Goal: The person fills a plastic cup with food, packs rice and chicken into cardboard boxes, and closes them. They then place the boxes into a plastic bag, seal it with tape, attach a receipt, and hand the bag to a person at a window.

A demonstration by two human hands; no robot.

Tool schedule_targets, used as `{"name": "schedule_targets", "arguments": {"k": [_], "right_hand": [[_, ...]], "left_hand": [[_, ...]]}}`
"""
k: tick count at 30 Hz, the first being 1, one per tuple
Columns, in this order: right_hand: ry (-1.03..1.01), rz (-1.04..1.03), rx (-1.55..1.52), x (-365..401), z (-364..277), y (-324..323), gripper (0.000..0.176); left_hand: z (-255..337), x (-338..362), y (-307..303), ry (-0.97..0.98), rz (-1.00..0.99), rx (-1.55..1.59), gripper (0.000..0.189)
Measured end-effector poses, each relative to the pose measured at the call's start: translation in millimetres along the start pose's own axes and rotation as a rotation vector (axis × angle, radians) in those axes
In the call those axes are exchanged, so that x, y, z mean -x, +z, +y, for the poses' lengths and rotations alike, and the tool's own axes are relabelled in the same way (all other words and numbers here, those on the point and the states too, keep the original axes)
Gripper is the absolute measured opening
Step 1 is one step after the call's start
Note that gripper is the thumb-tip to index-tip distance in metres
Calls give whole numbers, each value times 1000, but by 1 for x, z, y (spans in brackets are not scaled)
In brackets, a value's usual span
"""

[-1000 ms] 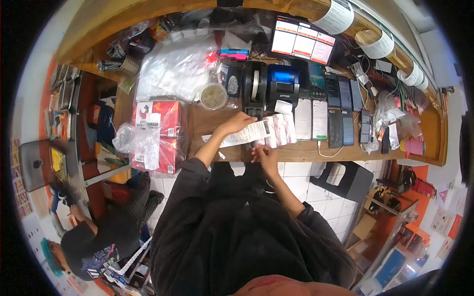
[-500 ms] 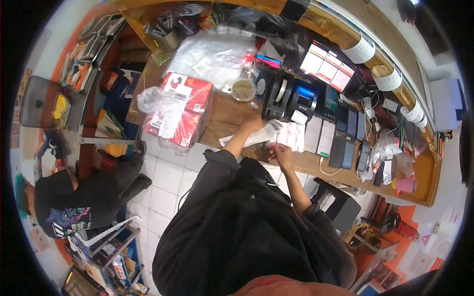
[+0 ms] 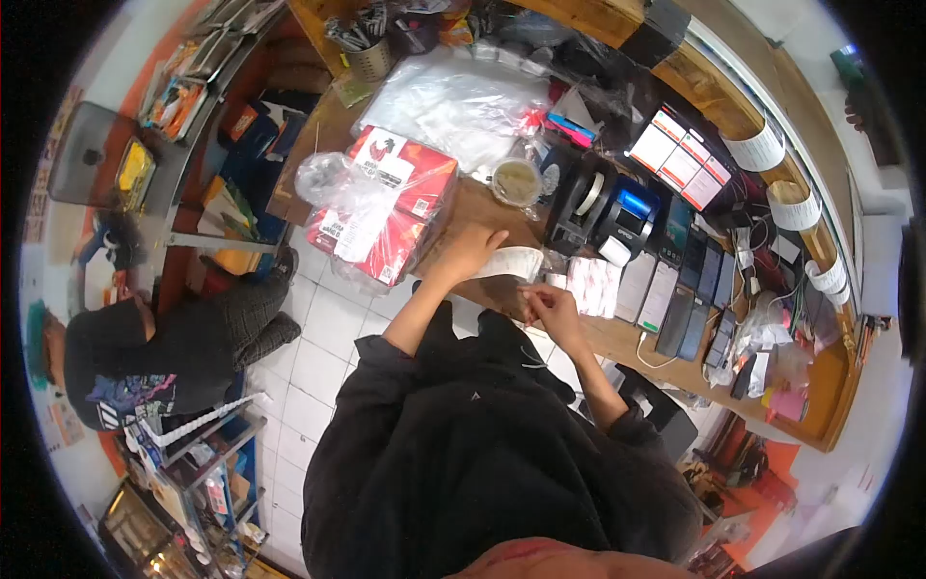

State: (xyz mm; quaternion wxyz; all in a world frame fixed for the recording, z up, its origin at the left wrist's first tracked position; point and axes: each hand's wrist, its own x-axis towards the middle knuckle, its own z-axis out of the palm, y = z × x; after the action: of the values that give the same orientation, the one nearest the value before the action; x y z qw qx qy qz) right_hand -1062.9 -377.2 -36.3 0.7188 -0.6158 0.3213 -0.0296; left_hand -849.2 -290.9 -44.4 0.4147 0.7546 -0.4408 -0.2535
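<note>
My left hand (image 3: 469, 253) lies palm down at the counter's front edge, thumb stretched out from the other fingers, which are partly hidden. By its fingertips is a white paper strip (image 3: 516, 261), flat on the wood. My right hand (image 3: 554, 313) is close by at the edge, thumb and fingers pinched together; whatever they hold is too small to make out. Just beyond the right hand are pink-and-white printed packets (image 3: 592, 286). Left of my left hand stand red boxes (image 3: 424, 178) wrapped in clear plastic.
A lidded round tub (image 3: 516, 181), a black tape dispenser (image 3: 579, 205) and a receipt printer (image 3: 625, 218) stand farther back. Several phones (image 3: 659, 297) line the right side, near a lit screen (image 3: 679, 158). Clear plastic bags (image 3: 453, 101) lie behind the boxes. A person (image 3: 164, 357) is at left.
My left hand has drawn left along the counter, away from the packets, and its thumb is now apart. My right hand stays pinched near the edge. The whole view has shifted and turned slightly.
</note>
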Motion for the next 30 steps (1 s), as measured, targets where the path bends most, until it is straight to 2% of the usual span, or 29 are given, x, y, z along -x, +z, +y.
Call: {"name": "schedule_targets", "arguments": {"k": [1,2,3,5,6,7,8,9,10,11,12,13,14,15,16,17,19,20,21,23,24,28,29,30], "right_hand": [[1,10,2,1,6,-1,21],[-15,29,137,7,-4,6,21],[-26,39,272,11,-9,12,20],[-63,20,355,10,-12,20,19],[-126,0,486,8,-20,25,18],[-191,-17,615,6,-25,30,17],[-404,4,670,2,-26,33,17],[-411,-14,670,0,-31,34,17],[-462,-36,729,-1,-40,36,16],[-515,-61,788,-2,-50,40,16],[-558,-69,702,-3,-61,47,16],[-563,-92,701,1,-75,54,16],[-376,-146,621,6,-93,61,17],[-190,-194,543,8,-111,67,17],[-77,-274,459,9,-124,71,23],[-78,-285,462,9,-137,79,23],[-31,-425,319,4,-155,101,21],[-25,-500,336,-5,-157,110,24],[-25,-510,338,-13,-154,119,24],[63,-588,194,-32,-136,134,31],[65,-653,184,-42,-126,139,42],[-2,-649,72,-52,-105,162,41],[-74,-622,116,-56,-96,167,48],[-146,-594,159,-61,-86,172,55]], "left_hand": [[-5,3,-4,-237,-172,-34,56],[-4,7,-9,-479,-340,-66,63],[-8,13,-8,-485,-341,-56,63],[-25,25,-6,-400,-300,386,78],[-34,26,-5,-401,-233,511,61],[-43,29,-5,-404,-214,511,61],[-24,33,-19,-326,-174,621,49],[-5,37,-34,-249,-132,728,37],[8,41,-47,-249,-84,673,22],[17,46,-56,-258,-61,669,22],[24,51,-63,-243,21,622,22],[31,57,-71,-227,101,576,22],[38,66,-84,-202,156,384,21],[47,76,-97,-207,175,384,21],[58,88,-109,-223,286,487,21],[69,99,-123,-238,395,590,21],[87,120,-157,-283,411,655,21],[76,125,-161,-312,457,657,19],[67,129,-167,-240,471,721,19],[46,137,-182,-201,503,635,20],[36,140,-191,-203,516,633,20],[1,148,-203,-239,649,585,22],[-6,145,-201,-217,719,557,23],[-11,140,-200,-283,733,373,23]]}}
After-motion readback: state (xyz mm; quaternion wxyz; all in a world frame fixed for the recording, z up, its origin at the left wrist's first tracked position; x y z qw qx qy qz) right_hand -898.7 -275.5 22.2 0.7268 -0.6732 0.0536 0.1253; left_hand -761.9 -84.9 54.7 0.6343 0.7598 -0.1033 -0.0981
